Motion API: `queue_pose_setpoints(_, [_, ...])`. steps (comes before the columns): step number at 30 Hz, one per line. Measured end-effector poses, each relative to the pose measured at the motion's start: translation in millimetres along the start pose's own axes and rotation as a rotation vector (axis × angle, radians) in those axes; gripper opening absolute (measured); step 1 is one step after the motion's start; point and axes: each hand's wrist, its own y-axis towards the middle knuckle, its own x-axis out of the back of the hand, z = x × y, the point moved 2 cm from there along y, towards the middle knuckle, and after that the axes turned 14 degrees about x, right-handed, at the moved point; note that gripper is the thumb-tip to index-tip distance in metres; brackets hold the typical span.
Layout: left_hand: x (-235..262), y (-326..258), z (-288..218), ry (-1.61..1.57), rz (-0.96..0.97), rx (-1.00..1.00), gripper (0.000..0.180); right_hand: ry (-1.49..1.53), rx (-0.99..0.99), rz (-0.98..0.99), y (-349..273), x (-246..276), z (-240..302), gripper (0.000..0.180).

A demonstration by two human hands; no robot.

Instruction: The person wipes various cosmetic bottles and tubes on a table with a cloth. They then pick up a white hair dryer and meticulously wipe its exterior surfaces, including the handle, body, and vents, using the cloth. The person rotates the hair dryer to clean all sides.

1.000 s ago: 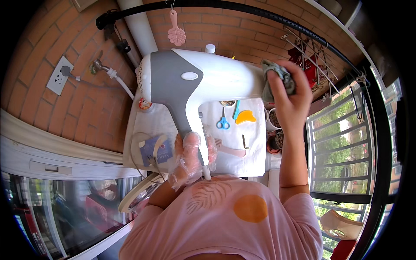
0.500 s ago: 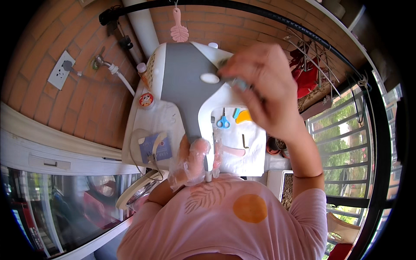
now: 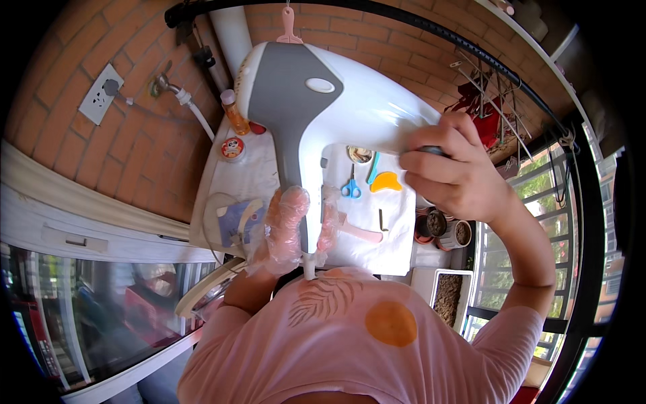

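Note:
A large white and grey hair dryer (image 3: pixel 296 87) is held up in front of me, its body across the upper middle and its handle pointing down toward my shirt. My left hand (image 3: pixel 286 222), in a clear plastic glove, is closed around the handle. My right hand (image 3: pixel 457 168), bare, has its fingers bent at the dryer's nozzle end on the right. Between those fingers shows a small dark grey thing, mostly hidden, whose kind I cannot make out.
A white-covered table (image 3: pixel 397 232) below holds blue scissors (image 3: pixel 350 188), a yellow curved piece (image 3: pixel 385 181), a pink comb (image 3: pixel 360 231), a hex key (image 3: pixel 383 219), a round tin (image 3: pixel 232 149) and a bottle (image 3: pixel 234 112). Plant pots (image 3: pixel 454 234) stand right; a black rail (image 3: pixel 404 15) crosses above.
My right hand has moved right and down, from beside the dryer's oval button to its nozzle end. The dryer has shifted slightly up and left; my left hand keeps its grip.

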Motion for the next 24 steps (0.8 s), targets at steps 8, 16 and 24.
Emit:
queue_pose_setpoints(8, [6,-8,-11,-0.078,-0.069,-0.020,0.050,0.970,-1.133,-0.867,-76,15,1,0.020])
queue_pose_setpoints(16, [-8,-15,-14,-0.014,-0.118,-0.041,0.048,0.876,-0.949,-0.733,-44,29,6,0.026])
queue_pose_setpoints(24, [-14,-19,-8,0.019,-0.054,-0.024,0.053,0.140,-0.373,-0.281,22,23,-9,0.032])
